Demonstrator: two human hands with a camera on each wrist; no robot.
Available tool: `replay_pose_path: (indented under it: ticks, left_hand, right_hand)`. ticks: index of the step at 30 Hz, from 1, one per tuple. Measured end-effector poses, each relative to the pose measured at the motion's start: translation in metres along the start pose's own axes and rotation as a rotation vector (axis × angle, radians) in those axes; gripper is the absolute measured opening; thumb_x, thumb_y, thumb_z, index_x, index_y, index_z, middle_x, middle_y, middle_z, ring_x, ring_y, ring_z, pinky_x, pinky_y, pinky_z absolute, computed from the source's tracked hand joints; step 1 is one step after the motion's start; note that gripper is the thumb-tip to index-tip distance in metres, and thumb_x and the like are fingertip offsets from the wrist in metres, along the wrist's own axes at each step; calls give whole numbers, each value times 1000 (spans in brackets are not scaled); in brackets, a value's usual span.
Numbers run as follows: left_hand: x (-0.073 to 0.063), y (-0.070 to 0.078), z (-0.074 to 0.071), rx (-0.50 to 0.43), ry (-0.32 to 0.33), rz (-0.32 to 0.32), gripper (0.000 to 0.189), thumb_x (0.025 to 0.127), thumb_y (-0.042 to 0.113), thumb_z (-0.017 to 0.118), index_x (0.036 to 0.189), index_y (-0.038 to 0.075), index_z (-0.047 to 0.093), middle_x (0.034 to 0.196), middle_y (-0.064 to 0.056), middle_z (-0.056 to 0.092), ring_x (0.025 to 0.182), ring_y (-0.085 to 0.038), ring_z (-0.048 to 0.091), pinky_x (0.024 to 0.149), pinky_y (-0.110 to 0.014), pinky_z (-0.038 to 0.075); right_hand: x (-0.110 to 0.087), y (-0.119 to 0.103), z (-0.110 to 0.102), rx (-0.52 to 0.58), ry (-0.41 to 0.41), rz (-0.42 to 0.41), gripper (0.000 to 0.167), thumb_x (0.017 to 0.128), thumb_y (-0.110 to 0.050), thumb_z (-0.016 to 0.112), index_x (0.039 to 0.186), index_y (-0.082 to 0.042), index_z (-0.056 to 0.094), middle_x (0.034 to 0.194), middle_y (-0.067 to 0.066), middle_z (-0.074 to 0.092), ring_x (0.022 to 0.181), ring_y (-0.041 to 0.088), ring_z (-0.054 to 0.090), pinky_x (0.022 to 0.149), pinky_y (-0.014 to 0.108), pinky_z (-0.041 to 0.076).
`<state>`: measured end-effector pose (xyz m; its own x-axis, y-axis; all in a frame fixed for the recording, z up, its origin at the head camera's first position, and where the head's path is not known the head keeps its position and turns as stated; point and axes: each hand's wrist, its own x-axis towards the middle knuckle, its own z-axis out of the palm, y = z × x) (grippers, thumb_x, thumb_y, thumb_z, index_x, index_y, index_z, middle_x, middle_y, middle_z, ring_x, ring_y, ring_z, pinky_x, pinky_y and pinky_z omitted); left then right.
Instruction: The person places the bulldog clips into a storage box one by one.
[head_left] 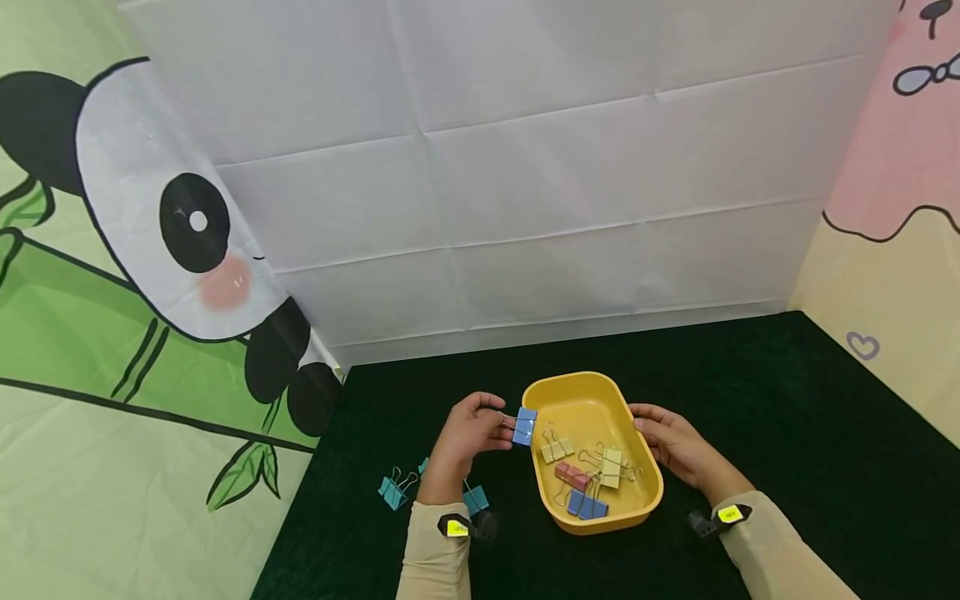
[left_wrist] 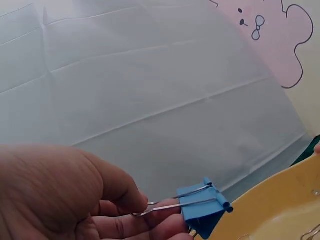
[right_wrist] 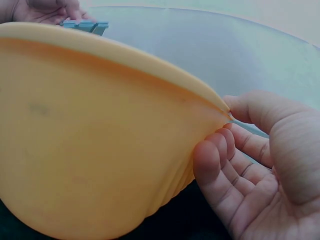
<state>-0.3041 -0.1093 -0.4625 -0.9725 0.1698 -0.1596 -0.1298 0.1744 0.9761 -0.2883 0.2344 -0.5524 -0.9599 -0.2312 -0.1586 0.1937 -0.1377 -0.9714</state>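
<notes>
My left hand [head_left: 471, 435] pinches a blue binder clip [head_left: 524, 426] by its wire handles, thumb against fingers. The clip overlaps the left rim of a yellow tray [head_left: 542, 492] in the head view; in the left wrist view the blue clip [left_wrist: 200, 205] is beside the tray's wall. At the tray's right side, my right hand [head_left: 678, 446] holds the rim, thumb at the edge and fingertips on the outer wall [right_wrist: 100, 130]. Inside lie a red binder clip [head_left: 572, 477], another blue binder clip [head_left: 587, 505] and pale yellow binder clips [head_left: 612, 467].
Teal binder clips [head_left: 393, 492] lie on the dark green tabletop [head_left: 750, 392] by my left forearm, one partly hidden behind the wrist. A white cloth wall [head_left: 540, 183] rises at the back. Printed cloths with a panda [head_left: 135, 167] and a pink figure [head_left: 877, 158] hang at the sides.
</notes>
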Motion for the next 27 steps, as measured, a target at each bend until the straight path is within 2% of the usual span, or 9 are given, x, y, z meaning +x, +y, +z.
replay_pose_path:
  ticks: [6,12,20,27]
  left_hand:
    - [-3,6,9,-63,-79,62,21,100,4,53,120,-2,55,98,-14,73,75,-19,70,75,-35,61]
    - [-5,8,20,-73,-134,102,16,102,8,55,115,0,57,100,-14,72,78,-19,70,78,-36,61]
    - [-9,10,33,-69,-246,165,16,102,6,54,114,-4,56,99,-12,72,78,-18,70,79,-36,61]
    - [-6,6,40,-67,-302,179,18,102,7,55,115,-6,58,101,-12,72,82,-18,70,81,-35,60]
  right_hand:
    - [0,0,0,1,2,-1,58,105,-30,56,151,-1,35,133,16,60,108,24,68,91,37,57]
    - [-1,1,0,-1,7,2,58,105,-29,56,150,0,35,131,14,62,107,23,68,91,37,57]
    - [-1,0,0,0,-8,-4,58,106,-29,54,151,0,34,133,15,61,109,24,68,91,37,57]
    - [0,-1,-1,7,-11,0,59,106,-29,55,152,0,33,134,16,60,110,23,67,92,37,56]
